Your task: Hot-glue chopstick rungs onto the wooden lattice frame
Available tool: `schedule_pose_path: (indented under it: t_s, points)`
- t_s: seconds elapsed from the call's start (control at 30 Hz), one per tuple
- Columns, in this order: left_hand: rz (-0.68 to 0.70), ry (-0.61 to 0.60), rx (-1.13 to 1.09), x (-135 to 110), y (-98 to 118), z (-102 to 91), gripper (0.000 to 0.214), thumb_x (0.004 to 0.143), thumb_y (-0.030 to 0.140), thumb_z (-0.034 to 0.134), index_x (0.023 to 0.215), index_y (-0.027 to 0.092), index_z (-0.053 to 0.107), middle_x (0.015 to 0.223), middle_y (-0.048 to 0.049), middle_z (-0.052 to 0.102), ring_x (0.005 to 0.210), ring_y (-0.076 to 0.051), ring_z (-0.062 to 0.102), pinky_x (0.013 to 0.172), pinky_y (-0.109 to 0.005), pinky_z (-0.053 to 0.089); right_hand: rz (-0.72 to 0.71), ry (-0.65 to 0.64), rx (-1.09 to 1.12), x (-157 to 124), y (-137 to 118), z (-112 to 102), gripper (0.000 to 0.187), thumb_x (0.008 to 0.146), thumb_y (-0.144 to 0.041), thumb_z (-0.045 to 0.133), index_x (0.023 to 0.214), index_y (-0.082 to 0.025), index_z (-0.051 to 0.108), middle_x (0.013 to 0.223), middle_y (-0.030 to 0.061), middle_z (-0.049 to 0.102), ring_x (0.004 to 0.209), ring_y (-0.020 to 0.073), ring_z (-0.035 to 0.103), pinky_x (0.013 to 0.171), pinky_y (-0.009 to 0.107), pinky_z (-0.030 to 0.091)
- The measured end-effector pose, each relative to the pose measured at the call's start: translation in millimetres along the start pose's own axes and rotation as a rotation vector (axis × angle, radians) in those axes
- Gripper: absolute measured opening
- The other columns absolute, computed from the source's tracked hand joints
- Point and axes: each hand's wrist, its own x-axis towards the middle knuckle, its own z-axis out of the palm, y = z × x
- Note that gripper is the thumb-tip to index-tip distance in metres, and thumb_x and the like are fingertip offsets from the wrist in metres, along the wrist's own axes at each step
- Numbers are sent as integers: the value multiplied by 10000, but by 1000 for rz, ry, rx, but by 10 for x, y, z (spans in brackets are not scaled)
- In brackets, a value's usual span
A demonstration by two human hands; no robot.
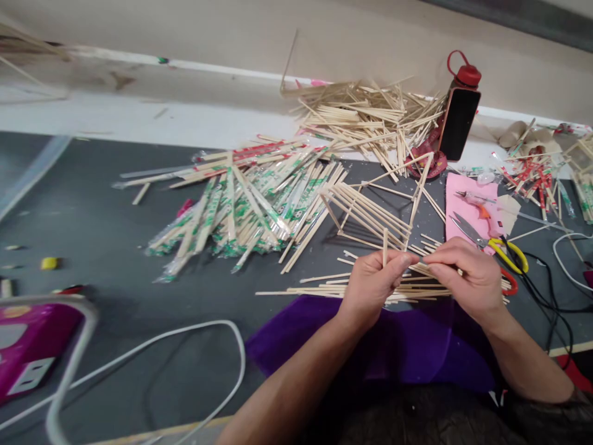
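My left hand [373, 281] is closed around a thin wooden stick [385, 246] that stands up from the fist. My right hand [467, 278] pinches the end of another stick [419, 267] right beside the left fingers. Both hands hover over a row of bare sticks [319, 285] lying flat on the dark table [92, 210]. Just beyond them sits a frame built of sticks [370, 213]. A purple cloth [407, 346] lies under my forearms.
A heap of wrapped chopsticks [245, 204] lies left of the frame, and a pile of bare ones [370, 114] at the back. Yellow-handled scissors [500, 244] rest on a pink sheet [467, 207]. A phone [458, 123] leans on a red-capped bottle. A white cable [194, 334] and a pink box [28, 346] sit front left.
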Motion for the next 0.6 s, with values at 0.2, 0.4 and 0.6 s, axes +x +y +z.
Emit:
schedule_pose_path:
  t_s: [0.2,0.4,0.6]
  points:
    - [46,-62,92,-20,-10,-21,402,701,519,692,567,160,569,414,86,335,411,-50,231,422,-222,168,-143,-94,-234,85,-14,122,178,851,-188,643,1027,-191,670,876,53,627,763,141,612,620,253,524]
    - [60,-177,267,-36,-37,-41,497,804,522,567,468,189,417,434,57,340,440,-73,267,445,-235,202,-189,-74,-251,68,16,70,135,869,-143,590,945,-189,691,844,45,604,725,120,603,585,228,508]
    - [32,-234,281,-64,-5,-29,431,834,512,536,574,171,573,468,49,364,482,-93,301,495,-249,239,-131,-72,-159,175,36,-76,129,880,-148,561,821,-198,665,782,15,623,728,122,606,639,256,486]
